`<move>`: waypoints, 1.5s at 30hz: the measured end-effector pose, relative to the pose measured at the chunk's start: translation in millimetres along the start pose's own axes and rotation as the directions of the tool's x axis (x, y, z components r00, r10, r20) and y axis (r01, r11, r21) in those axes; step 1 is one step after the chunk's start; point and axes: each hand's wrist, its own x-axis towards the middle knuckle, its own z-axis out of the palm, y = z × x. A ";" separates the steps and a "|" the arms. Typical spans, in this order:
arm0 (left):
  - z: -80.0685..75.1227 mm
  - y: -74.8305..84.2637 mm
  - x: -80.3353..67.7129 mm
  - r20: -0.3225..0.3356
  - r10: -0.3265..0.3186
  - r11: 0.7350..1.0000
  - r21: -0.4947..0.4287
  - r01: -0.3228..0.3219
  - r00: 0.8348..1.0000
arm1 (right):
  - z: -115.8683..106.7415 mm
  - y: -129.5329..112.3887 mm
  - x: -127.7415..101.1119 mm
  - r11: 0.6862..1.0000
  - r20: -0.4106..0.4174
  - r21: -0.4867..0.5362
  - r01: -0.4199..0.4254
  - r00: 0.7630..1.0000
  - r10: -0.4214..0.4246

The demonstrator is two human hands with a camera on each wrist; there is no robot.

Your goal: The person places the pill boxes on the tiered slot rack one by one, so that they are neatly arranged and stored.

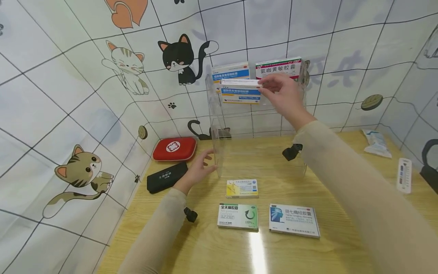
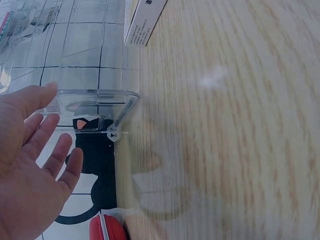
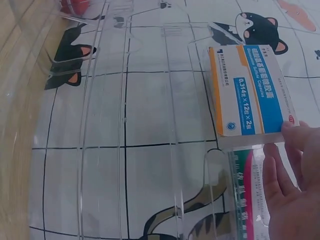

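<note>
My right hand (image 1: pixel 285 99) pinches the right end of a blue-and-white capsule box (image 1: pixel 240 94), thumb in front. The box is at the upper level of a clear acrylic display rack (image 1: pixel 217 148), before a similar blue-and-white box (image 1: pixel 230 71). To its right stands a white, red and green capsule box (image 1: pixel 278 68), partly behind my hand. In the right wrist view, the pinched box (image 3: pixel 247 90) faces the camera with its printed front. My left hand (image 1: pixel 198 169), fingers loosely spread, is at the rack's lower left side; its thumb appears to touch the clear edge in the left wrist view.
Before the rack lie a yellow-and-white box (image 1: pixel 242 188), a green-and-white box (image 1: pixel 237 217) and a blue-and-white flat box (image 1: pixel 294 220). A red zip case (image 1: pixel 174 148) and a black pouch (image 1: pixel 166 177) sit left. A white packet (image 1: pixel 376 143) and white card (image 1: pixel 404 175) lie right.
</note>
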 end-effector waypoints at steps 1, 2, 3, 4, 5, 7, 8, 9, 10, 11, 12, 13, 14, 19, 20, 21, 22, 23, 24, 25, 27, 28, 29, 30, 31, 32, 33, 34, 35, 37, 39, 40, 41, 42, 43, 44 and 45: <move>-0.7 0.1 -0.2 0.000 -0.001 1.000 0.002 0.001 1.000 | 4.0 0.5 3.6 1.000 0.013 -0.003 -0.014 1.000 0.014; -1.4 0.1 -0.2 -0.004 -0.002 1.000 0.003 0.002 1.000 | 8.0 1.6 7.3 1.000 0.023 0.003 -0.020 1.000 0.020; -2.0 0.0 -0.2 -0.008 -0.002 1.000 -0.001 0.002 1.000 | 12.0 2.8 10.5 1.000 0.033 0.008 -0.022 0.999 0.022; -2.5 0.2 -0.1 -0.013 -0.002 1.000 -0.003 0.002 1.000 | 16.0 4.3 13.5 0.999 0.042 0.017 -0.031 0.999 0.030; -3.1 0.3 0.0 -0.017 0.001 1.000 -0.007 -0.002 1.000 | 19.8 5.8 15.9 0.999 0.052 0.027 -0.039 0.998 0.038; -3.7 0.4 0.3 -0.020 0.002 1.000 -0.011 -0.002 1.000 | 26.1 8.9 18.6 0.998 0.069 0.027 -0.055 0.996 0.053; -3.8 0.2 0.7 -0.019 0.002 1.000 -0.013 -0.003 1.000 | 28.3 10.6 19.2 0.998 0.079 0.029 -0.059 0.995 0.056; -3.6 0.0 0.9 -0.016 0.003 1.000 -0.012 -0.003 1.000 | 30.0 12.0 18.9 0.998 0.091 0.025 -0.064 0.994 0.061; -3.3 -0.1 1.2 -0.014 0.003 1.000 -0.009 -0.003 1.000 | 31.3 13.5 18.4 0.997 0.102 0.021 -0.068 0.993 0.066; -2.9 -0.6 1.4 -0.012 0.004 1.000 -0.009 -0.004 1.000 | 31.9 14.5 17.1 0.998 0.114 0.014 -0.066 0.991 0.064; -2.1 -1.2 1.6 -0.012 0.006 1.000 -0.007 -0.006 1.000 | 32.1 15.6 15.5 0.998 0.126 0.007 -0.064 0.990 0.062; -1.1 -1.9 1.6 -0.011 0.009 1.000 -0.004 -0.010 1.000 | 32.1 16.4 13.3 0.998 0.138 0.005 -0.064 0.988 0.063; 0.0 -2.7 1.4 -0.010 0.013 1.000 -0.003 -0.013 1.000 | 31.8 17.0 10.5 0.998 0.145 -0.001 -0.065 0.987 0.064; 2.2 -4.9 -1.3 -0.008 0.017 1.000 0.001 -0.017 1.000 | 31.5 18.2 -11.8 1.000 0.104 0.014 -0.007 0.995 0.006; 2.2 -5.0 -2.2 -0.010 0.015 1.000 -0.001 -0.015 1.000 | 31.5 18.9 -18.5 1.000 0.090 0.019 0.016 0.996 -0.018; 2.1 -4.8 -3.0 -0.014 0.011 1.000 -0.001 -0.012 1.000 | 31.4 19.3 -25.8 0.999 0.081 0.022 0.037 0.996 -0.039; 2.0 -4.3 -3.7 -0.019 0.010 1.000 0.000 -0.010 1.000 | 30.5 19.9 -34.4 0.999 0.082 0.017 0.041 0.996 -0.042; 2.0 -4.2 -4.0 -0.023 0.009 1.000 -0.001 -0.009 1.000 | 28.8 20.7 -43.5 0.999 0.090 0.002 0.042 0.995 -0.042; 2.3 -4.0 -4.1 -0.027 0.012 1.000 0.000 -0.012 1.000 | 26.6 22.0 -53.2 0.999 0.102 -0.015 0.049 0.994 -0.047; 2.4 -3.5 -4.1 -0.028 0.012 1.000 0.002 -0.012 1.000 | 23.9 24.4 -62.9 0.999 0.115 -0.019 0.051 0.992 -0.048; 2.7 -2.5 -3.2 -0.029 0.013 1.000 0.007 -0.013 1.000 | 16.3 29.4 -82.8 0.998 0.148 -0.052 0.039 0.988 -0.031; 2.9 -2.3 -2.4 -0.029 0.016 1.000 0.011 -0.016 0.999 | 12.1 33.2 -92.8 0.997 0.162 -0.065 0.033 0.987 -0.022; 2.7 -1.7 -1.6 -0.029 0.015 1.000 0.012 -0.014 0.999 | 8.1 37.5 -102.3 0.996 0.172 -0.077 0.034 0.985 -0.020; 2.4 -1.0 -0.6 -0.031 0.013 1.000 0.015 -0.013 0.999 | 4.0 42.2 -111.6 0.995 0.187 -0.092 0.040 0.982 -0.022; 2.4 -0.4 -0.9 -0.032 0.011 1.000 0.014 -0.011 0.999 | 0.2 47.8 -121.5 0.993 0.204 -0.108 0.047 0.979 -0.025; 2.4 -0.1 -1.1 -0.033 0.011 1.000 0.014 -0.010 0.999 | -3.8 52.9 -131.4 0.990 0.224 -0.133 0.056 0.974 -0.025; 2.2 0.3 -1.2 -0.034 0.009 1.000 0.014 -0.008 0.999 | -7.6 58.9 -141.0 0.985 0.241 -0.155 0.069 0.970 -0.029; 2.1 0.4 -1.3 -0.036 0.007 1.000 0.017 -0.006 0.999 | -11.6 64.2 -150.8 0.980 0.258 -0.181 0.080 0.966 -0.031; 1.7 0.8 -1.6 -0.036 0.002 1.000 0.017 -0.002 0.999 | -15.7 69.7 -160.4 0.974 0.273 -0.208 0.090 0.962 -0.031; 1.7 0.5 -1.6 -0.035 0.002 1.000 0.019 -0.001 0.999 | -24.1 80.2 -178.7 0.960 0.291 -0.254 0.118 0.956 -0.040; 1.9 0.1 -1.4 -0.034 -0.008 1.000 0.021 0.009 0.999 | -33.5 89.4 -196.2 0.949 0.310 -0.287 0.129 0.950 -0.036; 2.0 -0.4 -1.2 -0.034 -0.010 1.000 0.019 0.010 0.999 | -38.2 93.7 -204.4 0.945 0.322 -0.297 0.134 0.946 -0.033; 2.0 -1.1 -1.0 -0.033 -0.007 1.000 0.017 0.008 0.999 | -42.6 97.7 -212.4 0.943 0.331 -0.303 0.135 0.943 -0.029; 1.9 -1.5 -0.8 -0.031 -0.005 1.000 0.016 0.005 1.000 | -46.9 101.3 -219.8 0.942 0.346 -0.308 0.135 0.938 -0.022; 1.8 -2.1 -0.6 -0.031 -0.001 1.000 0.011 0.002 1.000 | -51.1 104.5 -226.8 0.940 0.361 -0.313 0.137 0.932 -0.016; 1.7 -2.8 -0.5 -0.030 0.002 1.000 0.011 -0.002 1.000 | -55.2 106.8 -233.3 0.940 0.375 -0.317 0.130 0.927 -0.002; 1.7 -3.6 -0.5 -0.029 0.008 1.000 0.008 -0.008 1.000 | -59.1 108.9 -239.1 0.940 0.387 -0.319 0.122 0.922 0.011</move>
